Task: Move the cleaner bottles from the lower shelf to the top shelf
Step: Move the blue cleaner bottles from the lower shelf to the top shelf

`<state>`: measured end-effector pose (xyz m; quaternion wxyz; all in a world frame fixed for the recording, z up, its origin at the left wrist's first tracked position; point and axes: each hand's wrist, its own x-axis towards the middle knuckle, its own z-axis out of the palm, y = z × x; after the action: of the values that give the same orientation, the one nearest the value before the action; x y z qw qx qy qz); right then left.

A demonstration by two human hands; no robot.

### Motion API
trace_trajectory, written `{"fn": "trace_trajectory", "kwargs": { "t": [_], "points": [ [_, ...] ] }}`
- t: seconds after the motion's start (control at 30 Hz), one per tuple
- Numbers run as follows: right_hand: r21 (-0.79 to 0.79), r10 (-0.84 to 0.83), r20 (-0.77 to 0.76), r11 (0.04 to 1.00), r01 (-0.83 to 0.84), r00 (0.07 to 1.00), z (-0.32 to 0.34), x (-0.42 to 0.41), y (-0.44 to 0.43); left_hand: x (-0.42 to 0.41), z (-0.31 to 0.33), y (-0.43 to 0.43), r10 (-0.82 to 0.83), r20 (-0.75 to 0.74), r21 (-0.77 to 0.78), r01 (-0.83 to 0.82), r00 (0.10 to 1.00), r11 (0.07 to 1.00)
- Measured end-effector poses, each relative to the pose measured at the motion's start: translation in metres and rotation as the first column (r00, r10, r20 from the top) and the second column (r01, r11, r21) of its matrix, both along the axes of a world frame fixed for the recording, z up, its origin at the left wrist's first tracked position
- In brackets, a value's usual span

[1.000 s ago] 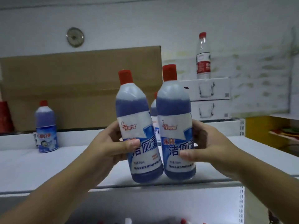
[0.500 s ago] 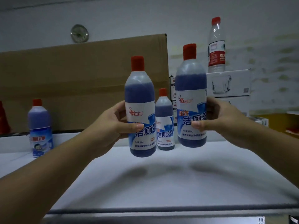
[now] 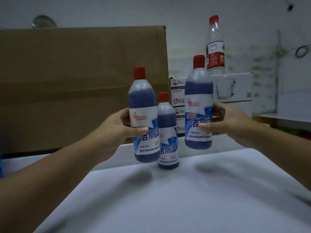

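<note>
Compared with a second ago, you are now carrying both cleaner bottles well in over the top shelf [image 3: 168, 199] rather than at its front edge, and you are spreading them apart. The bottle in your left hand [image 3: 117, 130] is now hanging lower, its base close to the shelf surface; the bottle in your right hand [image 3: 225, 121] is riding higher. In my judgement, the lift is over and you are entering the set-down.

The left cleaner bottle [image 3: 144, 115] is leaning slightly to the left, overlapping a third cleaner bottle [image 3: 168, 132] already standing on the shelf. The right cleaner bottle [image 3: 198, 105] is close to upright, clear of the surface.

Each hand is wrapping its bottle at the label, thumb across the front, fingers behind. Both arms are reaching forward from the lower corners, wrists roughly level.

Behind, a cardboard box [image 3: 80, 84], stacked glassware cartons [image 3: 234, 88] and a water bottle [image 3: 215, 46] are limiting depth.
</note>
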<state>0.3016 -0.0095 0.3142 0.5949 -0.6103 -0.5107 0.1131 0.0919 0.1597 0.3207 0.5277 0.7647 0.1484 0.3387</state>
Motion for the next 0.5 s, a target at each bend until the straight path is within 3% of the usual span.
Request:
{"fn": "trace_trajectory", "kwargs": {
  "t": [0.3, 0.5],
  "points": [
    [-0.143, 0.016, 0.172, 0.99, 0.009, 0.985, -0.022, 0.025, 0.03, 0.019, -0.021, 0.007, 0.082, -0.063, 0.026, -0.081, 0.995, 0.996],
    [-0.084, -0.012, 0.105, 0.996, 0.021, 0.994, -0.052, 0.041, 0.046, 0.025, -0.037, 0.014, 0.115, 0.024, -0.007, -0.115, 0.993, 0.993]
  ]
}}
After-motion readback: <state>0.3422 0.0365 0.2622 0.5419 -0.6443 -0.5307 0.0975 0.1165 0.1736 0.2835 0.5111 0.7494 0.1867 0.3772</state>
